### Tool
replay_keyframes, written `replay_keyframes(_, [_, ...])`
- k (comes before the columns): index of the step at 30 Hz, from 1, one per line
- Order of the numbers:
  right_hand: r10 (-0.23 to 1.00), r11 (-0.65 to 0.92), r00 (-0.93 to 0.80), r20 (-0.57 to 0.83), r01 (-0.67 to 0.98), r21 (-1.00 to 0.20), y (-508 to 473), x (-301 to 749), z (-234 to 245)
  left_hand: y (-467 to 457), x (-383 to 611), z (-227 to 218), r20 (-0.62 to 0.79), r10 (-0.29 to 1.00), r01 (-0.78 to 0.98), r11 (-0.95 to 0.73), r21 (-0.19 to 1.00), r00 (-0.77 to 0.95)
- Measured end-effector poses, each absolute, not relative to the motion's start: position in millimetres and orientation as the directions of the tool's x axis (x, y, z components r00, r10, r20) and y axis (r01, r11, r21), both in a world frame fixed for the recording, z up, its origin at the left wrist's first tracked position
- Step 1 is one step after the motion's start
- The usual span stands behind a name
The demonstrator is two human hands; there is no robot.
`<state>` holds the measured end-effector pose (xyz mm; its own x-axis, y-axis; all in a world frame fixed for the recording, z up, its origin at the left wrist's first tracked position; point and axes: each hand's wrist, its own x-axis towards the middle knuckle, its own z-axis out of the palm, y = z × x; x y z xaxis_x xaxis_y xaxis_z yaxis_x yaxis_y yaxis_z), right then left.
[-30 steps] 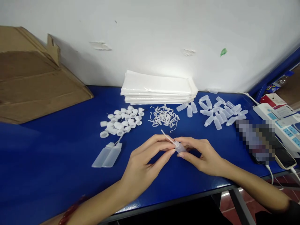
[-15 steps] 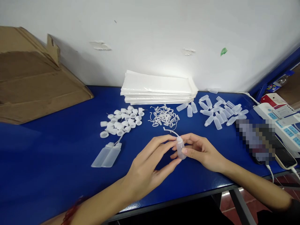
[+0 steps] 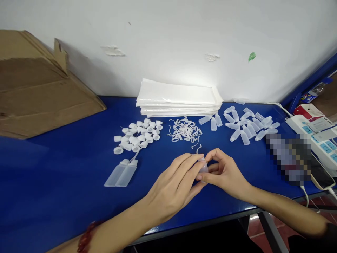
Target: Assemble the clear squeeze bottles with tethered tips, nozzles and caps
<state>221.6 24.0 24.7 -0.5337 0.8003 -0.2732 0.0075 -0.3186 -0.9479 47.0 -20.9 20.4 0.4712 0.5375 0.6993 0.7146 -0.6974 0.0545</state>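
A small translucent plastic bottle (image 3: 203, 168) is held between both hands near the table's front edge. My left hand (image 3: 175, 182) has its fingers closed over the bottle's neck and near side, covering much of it. My right hand (image 3: 223, 172) grips the bottle's body from the right with thumb and fingers. A thin white strap (image 3: 198, 149) sticks up from the neck. Beyond the hands lies a heap of white looped straps (image 3: 185, 130). Left of it is a cluster of white caps (image 3: 138, 135), with two assembled bottles (image 3: 121, 174) lying in front.
Several loose bottles (image 3: 249, 126) lie at the right. A stack of white bags (image 3: 179, 96) rests against the wall. Phones (image 3: 322, 172) and a power strip (image 3: 310, 137) occupy the right end. A cardboard box (image 3: 44, 91) stands at the left on the blue table (image 3: 65, 168).
My left hand has closed further around the bottle's neck, hiding more of it. The strap has turned from pointing left to pointing upward.
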Motion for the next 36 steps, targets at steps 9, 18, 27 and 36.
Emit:
replay_keyframes(9, [0.766, -0.154, -0.636, -0.096, -0.036, -0.987, 24.6, 227.0, 31.6, -25.0, 42.7, 20.7, 0.679, 0.608, 0.699, -0.689, 0.193, 0.412])
replay_keyframes(18, [0.744, -0.166, -0.646, -0.171, 0.068, -0.984, 21.0, 228.5, 26.2, -40.5, 31.2, 28.5, 0.615, 0.594, 0.732, -0.680, 0.040, 0.518])
replay_keyframes(27, [0.858, -0.075, -0.507, -0.078, 0.026, -0.997, 28.6, 236.0, 45.4, -49.2, -59.2, 33.0, 0.427, 0.827, 0.831, -0.496, 0.250, 0.366])
replay_keyframes(36, [0.881, 0.009, -0.472, -0.020, 0.059, -0.998, 30.1, 239.2, 49.0, -46.5, -87.9, 31.3, 0.343, 0.873, 0.852, -0.446, 0.275, 0.346])
